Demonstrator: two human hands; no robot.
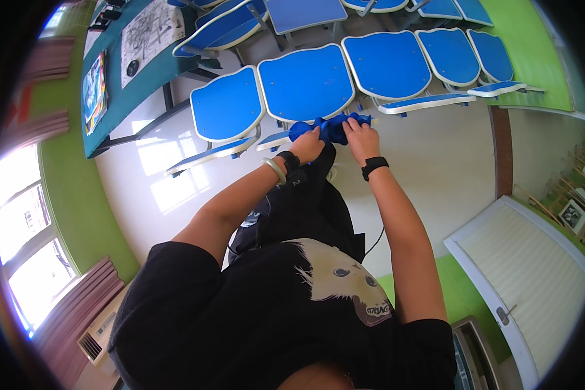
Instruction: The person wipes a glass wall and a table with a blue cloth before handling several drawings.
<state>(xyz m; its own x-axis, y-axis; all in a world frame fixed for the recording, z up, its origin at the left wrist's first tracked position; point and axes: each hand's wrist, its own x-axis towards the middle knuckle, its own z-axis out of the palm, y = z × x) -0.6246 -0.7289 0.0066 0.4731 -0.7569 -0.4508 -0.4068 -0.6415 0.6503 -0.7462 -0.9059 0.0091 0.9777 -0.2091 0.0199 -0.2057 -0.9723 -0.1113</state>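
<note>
1. A blue, bunched-up thing (335, 129) is up in front of the person, in the middle, just on the near side of the blue chairs.
2. It looks soft and lumpy. I can't tell just what it is.
3. Its long way goes from left to right. The right end sits a little farther away than the left end, so it leans a bit.
4. The left end is a round lump. The right end has a small pale tip. I can't tell which end is its front.
5. The left hand (307, 147) is curled up and grips the blue thing near its left end.
6. The right hand (361, 141) grips it nearer the right end, with bent fingers over the top.
7. The two hands are near each other, with some blue showing between them.
8. The left wrist has a pale ring (274, 170) and a black band (288, 160). The right wrist has a black strap (374, 166).
9. A row of blue chairs (305, 81) with white edges stands on the far side.
10. Far to the left is a green bench (112, 88) with papers on it.
</note>
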